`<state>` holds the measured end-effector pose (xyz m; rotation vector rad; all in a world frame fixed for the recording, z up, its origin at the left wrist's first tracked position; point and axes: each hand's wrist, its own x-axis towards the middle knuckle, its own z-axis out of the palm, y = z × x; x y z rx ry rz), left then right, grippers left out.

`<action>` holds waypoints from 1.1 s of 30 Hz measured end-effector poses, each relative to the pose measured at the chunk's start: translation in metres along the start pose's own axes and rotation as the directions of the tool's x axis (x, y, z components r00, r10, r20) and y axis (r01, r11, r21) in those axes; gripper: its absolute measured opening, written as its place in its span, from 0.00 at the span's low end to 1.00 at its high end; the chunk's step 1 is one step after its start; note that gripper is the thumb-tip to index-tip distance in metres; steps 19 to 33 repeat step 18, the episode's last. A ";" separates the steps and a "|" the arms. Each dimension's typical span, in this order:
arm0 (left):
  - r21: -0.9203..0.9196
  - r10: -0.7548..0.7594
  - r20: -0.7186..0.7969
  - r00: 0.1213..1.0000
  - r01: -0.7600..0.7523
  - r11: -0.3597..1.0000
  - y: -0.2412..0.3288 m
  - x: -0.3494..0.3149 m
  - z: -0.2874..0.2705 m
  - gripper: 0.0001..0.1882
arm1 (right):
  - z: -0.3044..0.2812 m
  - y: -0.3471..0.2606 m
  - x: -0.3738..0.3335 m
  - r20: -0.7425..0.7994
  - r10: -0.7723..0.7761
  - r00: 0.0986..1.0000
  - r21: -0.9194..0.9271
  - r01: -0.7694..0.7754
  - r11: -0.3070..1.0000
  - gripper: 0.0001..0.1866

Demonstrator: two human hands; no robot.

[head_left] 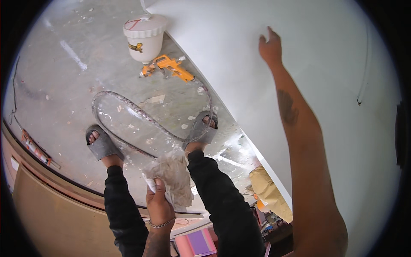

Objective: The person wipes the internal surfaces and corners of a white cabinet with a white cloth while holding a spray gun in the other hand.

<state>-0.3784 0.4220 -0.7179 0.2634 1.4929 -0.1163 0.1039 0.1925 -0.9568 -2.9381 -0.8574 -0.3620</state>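
My left hand (pixel 160 204) is closed on a crumpled, off-white rag (pixel 174 182), pinched under the thumb in front of my legs. The rag looks stained and hangs loosely to the right of the fingers. My right arm stretches far forward over a large, smooth white panel (pixel 239 55). At its end my right hand (pixel 270 46) holds nothing, with a finger and the thumb apart. It seems to rest on the panel, though the exact contact is hard to make out.
An orange spray gun (pixel 171 67) with a white lidded cup (pixel 145 40) lies on the paint-spotted floor (pixel 55 85). Its hose (pixel 128 105) loops between my sandalled feet. Brown paper (pixel 267 188) sits by the panel's lower edge. A wooden board (pixel 55 214) stands at lower left.
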 end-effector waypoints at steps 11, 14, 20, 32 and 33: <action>0.126 0.009 -0.078 0.997 0.001 0.992 0.006 0.005 -0.005 0.15 | 0.016 0.037 0.044 0.602 0.368 0.709 -0.274 -0.249 0.929 0.44; 0.134 0.031 -0.062 0.998 -0.022 0.991 0.008 0.004 0.001 0.16 | 0.002 0.068 0.053 0.797 0.128 0.590 -0.021 -0.184 0.983 0.43; 0.280 0.074 -0.061 0.995 -0.054 0.959 0.010 0.002 -0.006 0.19 | -0.003 0.037 0.025 0.806 0.326 0.494 0.264 -0.793 0.550 0.43; 0.280 0.074 -0.061 0.995 -0.054 0.959 0.010 0.002 -0.006 0.19 | -0.003 0.037 0.025 0.806 0.326 0.494 0.264 -0.793 0.550 0.43; 0.280 0.074 -0.061 0.995 -0.054 0.959 0.010 0.002 -0.006 0.19 | -0.003 0.037 0.025 0.806 0.326 0.494 0.264 -0.793 0.550 0.43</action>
